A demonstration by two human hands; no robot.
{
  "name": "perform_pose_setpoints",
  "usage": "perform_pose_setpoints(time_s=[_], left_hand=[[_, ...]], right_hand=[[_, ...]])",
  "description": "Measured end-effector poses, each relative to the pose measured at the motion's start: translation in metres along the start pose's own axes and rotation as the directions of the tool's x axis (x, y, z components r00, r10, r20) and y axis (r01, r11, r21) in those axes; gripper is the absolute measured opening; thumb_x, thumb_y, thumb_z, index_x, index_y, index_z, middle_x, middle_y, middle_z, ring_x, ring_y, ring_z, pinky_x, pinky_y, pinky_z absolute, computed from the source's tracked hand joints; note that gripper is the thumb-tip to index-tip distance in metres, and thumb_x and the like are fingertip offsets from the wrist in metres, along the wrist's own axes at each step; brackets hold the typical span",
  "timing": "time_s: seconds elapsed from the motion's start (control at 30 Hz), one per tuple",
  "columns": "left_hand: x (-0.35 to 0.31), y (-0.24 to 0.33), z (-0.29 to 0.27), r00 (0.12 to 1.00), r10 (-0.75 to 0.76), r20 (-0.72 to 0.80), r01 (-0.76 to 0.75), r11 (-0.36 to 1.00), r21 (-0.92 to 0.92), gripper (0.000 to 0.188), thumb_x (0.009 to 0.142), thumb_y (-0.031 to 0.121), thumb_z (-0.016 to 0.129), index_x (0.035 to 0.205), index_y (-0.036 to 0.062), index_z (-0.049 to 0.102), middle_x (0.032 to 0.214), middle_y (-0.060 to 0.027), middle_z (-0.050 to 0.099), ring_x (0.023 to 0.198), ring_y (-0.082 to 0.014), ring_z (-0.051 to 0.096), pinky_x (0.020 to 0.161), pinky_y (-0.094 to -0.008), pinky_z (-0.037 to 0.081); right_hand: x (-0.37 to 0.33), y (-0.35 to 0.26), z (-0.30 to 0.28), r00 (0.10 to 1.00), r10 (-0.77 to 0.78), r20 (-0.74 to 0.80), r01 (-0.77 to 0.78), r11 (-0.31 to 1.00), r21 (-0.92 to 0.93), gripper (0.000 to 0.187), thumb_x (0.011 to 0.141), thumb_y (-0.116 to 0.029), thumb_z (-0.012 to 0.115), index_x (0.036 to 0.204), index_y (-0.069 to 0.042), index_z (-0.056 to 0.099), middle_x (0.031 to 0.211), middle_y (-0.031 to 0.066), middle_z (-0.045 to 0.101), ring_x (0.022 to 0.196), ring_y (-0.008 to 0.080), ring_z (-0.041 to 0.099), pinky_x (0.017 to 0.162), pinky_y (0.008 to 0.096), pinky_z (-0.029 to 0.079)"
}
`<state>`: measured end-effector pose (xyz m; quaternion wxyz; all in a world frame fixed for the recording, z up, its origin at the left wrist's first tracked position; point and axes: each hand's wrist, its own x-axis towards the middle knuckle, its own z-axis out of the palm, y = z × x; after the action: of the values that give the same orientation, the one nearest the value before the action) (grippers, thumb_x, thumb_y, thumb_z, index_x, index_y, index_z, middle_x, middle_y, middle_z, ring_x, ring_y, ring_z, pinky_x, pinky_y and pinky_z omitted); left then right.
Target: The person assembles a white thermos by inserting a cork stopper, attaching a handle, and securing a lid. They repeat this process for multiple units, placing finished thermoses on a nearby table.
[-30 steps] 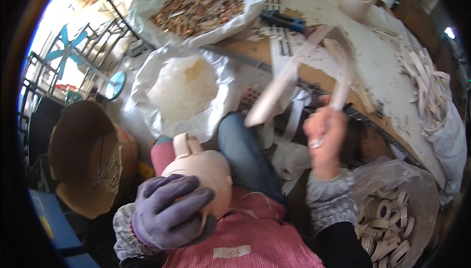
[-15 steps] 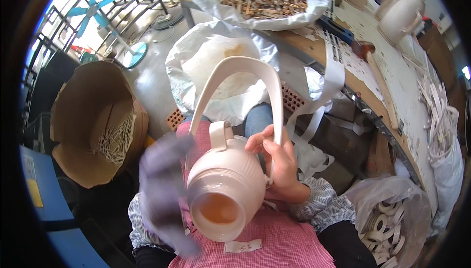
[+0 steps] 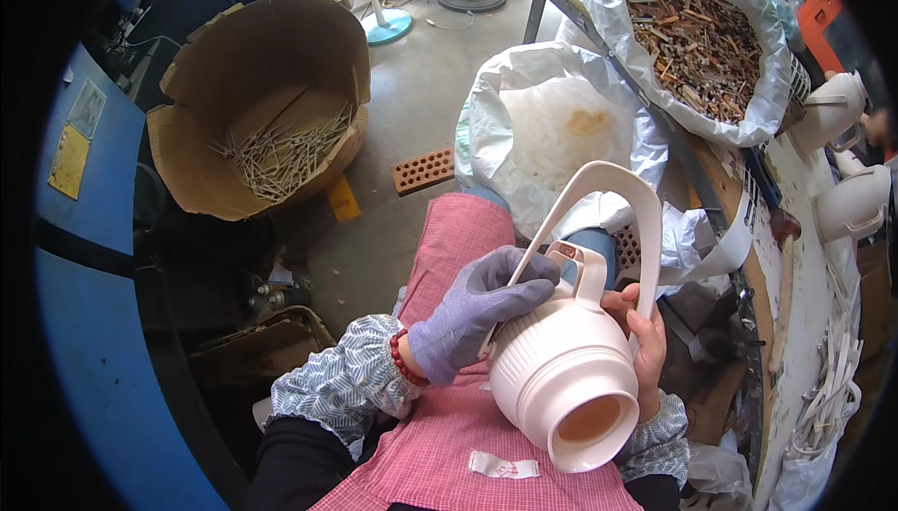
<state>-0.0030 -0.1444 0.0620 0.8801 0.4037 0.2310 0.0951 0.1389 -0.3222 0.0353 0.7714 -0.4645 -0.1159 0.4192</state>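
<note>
A pale cream thermos jug [image 3: 538, 366] rests tilted over my lap, its wide mouth facing me and an orange-brown interior showing. A tall looped carrying handle [image 3: 645, 207] arches over it, and a smaller side handle [image 3: 589, 282] stands on its far side. My left hand [image 3: 477, 310], in a grey-purple glove, closes on the jug where the loop's left leg meets the body; its fingertips reach behind that leg. On the other side, my bare right hand [image 3: 647, 347] grips the jug near the loop's right leg, partly hidden behind the body.
A cardboard drum [image 3: 271, 71] with thin pale sticks stands far left, beside a blue cabinet [image 3: 84, 343]. Ahead are a perforated brick [image 3: 423, 171] and a white sack [image 3: 486, 113]. At right, a worn bench [image 3: 800, 258] carries more jugs [image 3: 853, 202] and a sack of brown scraps [image 3: 697, 48].
My gloved left hand, blurred beside the jug before, is now on its left side at the loop handle. The view has swung left, so the jug appears farther right.
</note>
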Motion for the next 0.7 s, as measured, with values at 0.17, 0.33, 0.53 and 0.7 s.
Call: perform_pose_setpoints(time_s=[0.17, 0.33, 0.53, 0.7], left_hand=[[0.002, -0.001, 0.022, 0.991, 0.032, -0.132, -0.019, 0.995, 0.100, 0.027, 0.094, 0.018, 0.057, 0.117, 0.0036, 0.057, 0.106, -0.0064, 0.061, 0.099, -0.0130, 0.057, 0.085, -0.0285, 0.048], [0.002, -0.011, 0.008, 0.864, 0.501, -0.051, -0.399, 0.742, 0.539, 0.016, 0.096, 0.013, 0.055, 0.097, -0.0004, 0.063, 0.094, -0.0094, 0.065, 0.086, -0.0176, 0.062, 0.078, -0.0347, 0.052], [0.002, 0.059, 0.031, 0.757, 0.639, 0.133, -0.631, 0.664, 0.400, 0.012, 0.092, 0.011, 0.061, 0.093, -0.0004, 0.063, 0.097, -0.0138, 0.066, 0.084, -0.0180, 0.062, 0.072, -0.0308, 0.050], [0.051, 0.089, -0.007, 0.813, 0.560, 0.158, -0.562, 0.687, 0.461, 0.008, 0.087, 0.008, 0.063, 0.089, 0.0004, 0.065, 0.114, -0.0178, 0.063, 0.097, -0.0189, 0.061, 0.076, -0.0285, 0.048]], right_hand=[[-0.005, -0.004, 0.006, 0.990, -0.045, -0.133, 0.019, 0.982, -0.188, 0.028, 0.093, -0.016, 0.045, 0.116, 0.001, 0.048, 0.100, 0.0178, 0.065, 0.092, 0.0222, 0.064, 0.087, 0.0352, 0.051], [0.007, 0.015, 0.010, 0.907, -0.394, 0.148, 0.419, 0.809, -0.413, 0.043, 0.107, -0.033, 0.026, 0.111, 0.000, 0.054, 0.102, 0.0117, 0.063, 0.097, 0.0194, 0.061, 0.090, 0.0342, 0.046], [0.084, -0.040, 0.017, 0.598, -0.506, 0.621, 0.801, 0.407, -0.439, 0.051, 0.098, -0.027, 0.054, 0.142, -0.004, 0.041, 0.138, 0.0149, 0.048, 0.131, 0.0220, 0.041, 0.102, 0.0370, 0.040], [0.077, -0.129, -0.058, 0.533, -0.673, 0.513, 0.844, 0.377, -0.382, 0.052, 0.089, -0.005, 0.065, 0.138, -0.009, 0.046, 0.094, 0.0034, 0.061, 0.085, 0.0131, 0.059, 0.076, 0.0280, 0.050]])
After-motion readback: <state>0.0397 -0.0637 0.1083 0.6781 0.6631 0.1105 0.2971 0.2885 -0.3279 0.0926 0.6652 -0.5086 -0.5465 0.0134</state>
